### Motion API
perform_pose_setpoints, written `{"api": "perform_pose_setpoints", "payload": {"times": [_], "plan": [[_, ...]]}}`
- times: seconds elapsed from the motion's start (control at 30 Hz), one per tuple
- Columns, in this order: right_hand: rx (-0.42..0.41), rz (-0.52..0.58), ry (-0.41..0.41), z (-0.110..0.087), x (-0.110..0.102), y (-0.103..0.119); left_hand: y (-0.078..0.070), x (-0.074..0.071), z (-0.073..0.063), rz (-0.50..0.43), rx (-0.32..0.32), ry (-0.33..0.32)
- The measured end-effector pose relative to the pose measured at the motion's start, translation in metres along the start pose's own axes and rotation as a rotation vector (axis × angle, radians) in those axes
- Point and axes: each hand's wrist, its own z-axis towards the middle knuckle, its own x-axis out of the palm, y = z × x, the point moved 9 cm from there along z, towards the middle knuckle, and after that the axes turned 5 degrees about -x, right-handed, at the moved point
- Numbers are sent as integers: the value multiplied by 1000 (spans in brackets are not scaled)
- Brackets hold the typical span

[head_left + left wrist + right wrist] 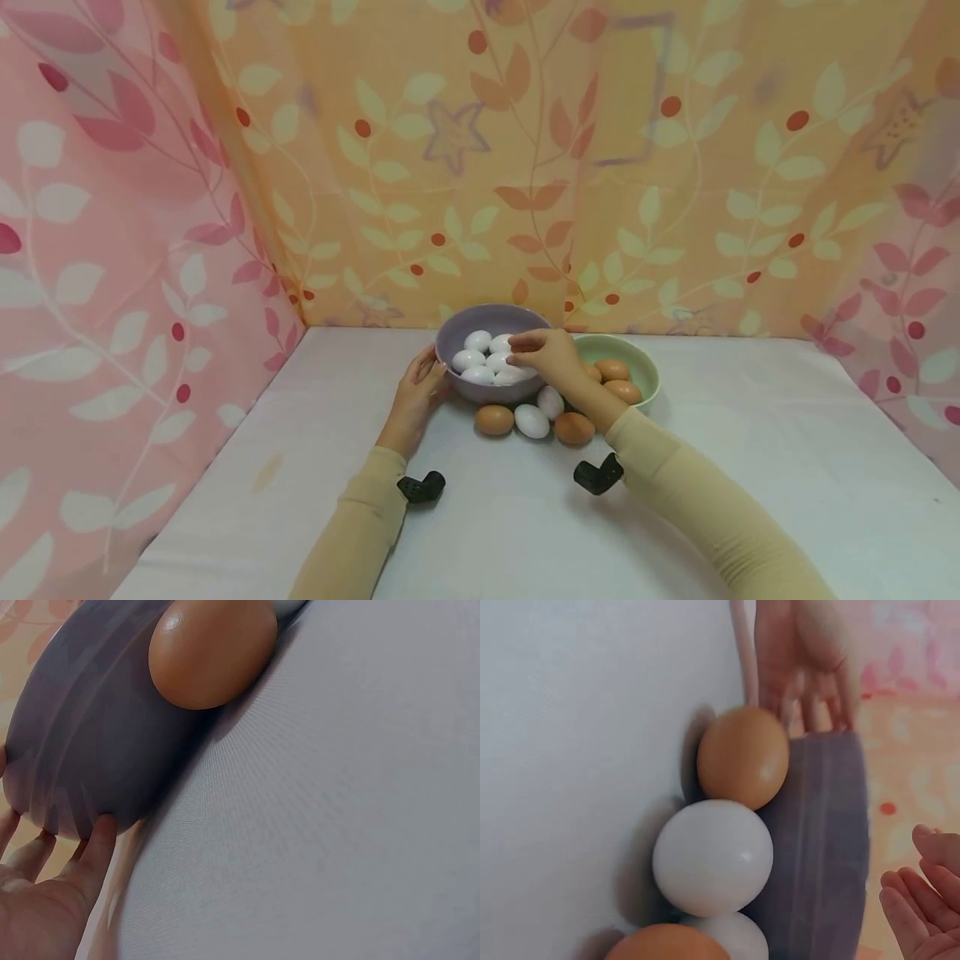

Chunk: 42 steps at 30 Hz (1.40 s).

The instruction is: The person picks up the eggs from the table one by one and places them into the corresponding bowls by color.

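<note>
My left hand [415, 392] rests against the left side of a purple bowl [487, 317], its fingertips touching the outer wall. Several white eggs [468, 360] lie inside the bowl. Over its right part hovers my right hand [551, 357], thumb and fingers apart above the white eggs. In the right wrist view the fingers [930, 900] are loosely bent with nothing between them. On the table before the bowl lie a brown egg [494, 420], a white egg [532, 421], another white egg [551, 402] and a second brown egg [574, 427].
A light green bowl [647, 367] holding several brown eggs [612, 370] stands right of the purple one, partly behind my right forearm. White cloth [480, 517] covers the table. Patterned curtains [420, 192] hang close behind the bowls and along both sides.
</note>
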Motion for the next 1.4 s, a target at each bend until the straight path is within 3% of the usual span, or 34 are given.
{"api": "perform_pose_setpoints", "payload": {"times": [0.33, 0.6, 0.87, 1.0, 1.3, 1.4], "plan": [[4, 79, 0, -45, -21, 1, -2, -1, 0, -6, -1, -17], [84, 130, 6, -70, -30, -16, -3, -1, 0, -5, 10, -7], [50, 137, -74, -95, -43, -18, -3, -1, 0, -1, 11, -7], [29, 154, -41, -105, -42, -18, -2, -1, -1, -1, 7, -9], [90, 82, -50, -120, -44, -34, -3, 1, 0, -7, -1, -13], [118, 110, -59, -121, -43, -40, -2, 2, 0, -15, -3, -11]]}}
